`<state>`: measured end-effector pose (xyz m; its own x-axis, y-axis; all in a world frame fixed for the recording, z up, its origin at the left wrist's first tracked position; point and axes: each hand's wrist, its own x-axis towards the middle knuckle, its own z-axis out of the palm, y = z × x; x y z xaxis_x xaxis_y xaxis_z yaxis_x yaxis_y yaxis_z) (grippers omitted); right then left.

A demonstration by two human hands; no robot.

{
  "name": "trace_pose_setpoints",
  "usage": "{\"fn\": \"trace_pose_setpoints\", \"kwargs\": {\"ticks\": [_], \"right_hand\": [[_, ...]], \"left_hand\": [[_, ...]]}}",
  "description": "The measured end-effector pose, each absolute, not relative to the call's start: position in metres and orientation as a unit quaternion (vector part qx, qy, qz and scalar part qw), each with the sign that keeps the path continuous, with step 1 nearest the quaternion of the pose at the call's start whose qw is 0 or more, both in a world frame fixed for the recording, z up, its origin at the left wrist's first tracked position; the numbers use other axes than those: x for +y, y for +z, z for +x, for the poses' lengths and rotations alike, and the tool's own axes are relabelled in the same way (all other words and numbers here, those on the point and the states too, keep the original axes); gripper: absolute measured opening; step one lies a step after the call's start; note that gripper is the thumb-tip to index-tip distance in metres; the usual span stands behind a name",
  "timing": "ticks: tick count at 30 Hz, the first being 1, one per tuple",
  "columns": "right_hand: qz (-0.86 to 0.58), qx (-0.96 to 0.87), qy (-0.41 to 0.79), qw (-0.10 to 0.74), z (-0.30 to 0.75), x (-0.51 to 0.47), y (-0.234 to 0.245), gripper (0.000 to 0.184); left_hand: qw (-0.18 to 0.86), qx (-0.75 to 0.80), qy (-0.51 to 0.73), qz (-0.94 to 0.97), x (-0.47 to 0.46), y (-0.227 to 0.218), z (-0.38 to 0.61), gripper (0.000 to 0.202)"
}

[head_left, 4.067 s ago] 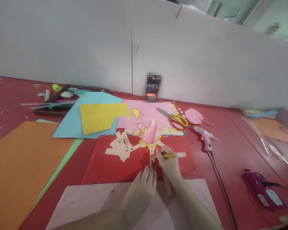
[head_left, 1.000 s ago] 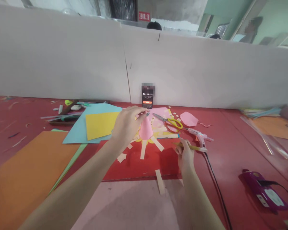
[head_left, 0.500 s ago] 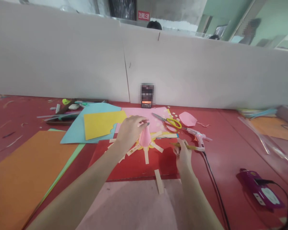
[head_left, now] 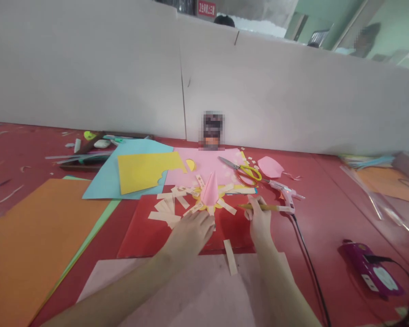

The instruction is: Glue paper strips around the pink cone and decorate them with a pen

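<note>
A pink paper cone (head_left: 209,192) stands on a yellow flower shape with cream paper strips (head_left: 165,211) fanned around it, all on a red sheet (head_left: 146,236). My left hand (head_left: 192,231) lies on the red sheet just in front of the cone, fingers stretched out towards a strip, holding nothing. My right hand (head_left: 259,221) is closed round a yellow pen (head_left: 264,207) held level, to the right of the cone. One loose cream strip (head_left: 230,257) lies between my wrists.
Yellow-handled scissors (head_left: 243,169) and a glue gun (head_left: 288,194) with its cord lie right of the cone. Blue, yellow, pink and orange sheets (head_left: 27,236) spread left and behind. A purple device (head_left: 370,268) sits at right. A phone (head_left: 212,129) leans on the white partition.
My left hand let go of the cone's tip and came down onto the red sheet in front of it. The right hand kept the pen and barely moved.
</note>
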<state>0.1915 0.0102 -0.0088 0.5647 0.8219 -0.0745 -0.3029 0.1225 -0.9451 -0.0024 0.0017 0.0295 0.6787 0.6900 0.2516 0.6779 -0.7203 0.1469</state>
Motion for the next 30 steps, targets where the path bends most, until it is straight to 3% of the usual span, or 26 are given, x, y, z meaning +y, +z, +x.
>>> {"fn": "trace_pose_setpoints", "kwargs": {"ticks": [7,11,24,30], "right_hand": [[-0.611,-0.385,0.314,0.616,0.175,-0.002,-0.005,0.040],[-0.614,-0.399,0.250,0.633,0.164,-0.007,-0.001,0.037],[-0.576,-0.417,0.397,0.580,0.157,0.000,-0.006,0.038],[-0.571,-0.449,0.391,0.565,0.158,0.001,-0.007,0.035]], "left_hand": [[-0.027,0.376,0.127,0.917,-0.012,0.001,-0.003,0.031],[-0.028,0.388,0.102,0.916,-0.012,-0.003,-0.002,0.038],[-0.038,0.399,0.081,0.913,-0.020,-0.001,0.002,0.040],[-0.032,0.401,0.078,0.912,-0.019,-0.002,0.000,0.041]]}}
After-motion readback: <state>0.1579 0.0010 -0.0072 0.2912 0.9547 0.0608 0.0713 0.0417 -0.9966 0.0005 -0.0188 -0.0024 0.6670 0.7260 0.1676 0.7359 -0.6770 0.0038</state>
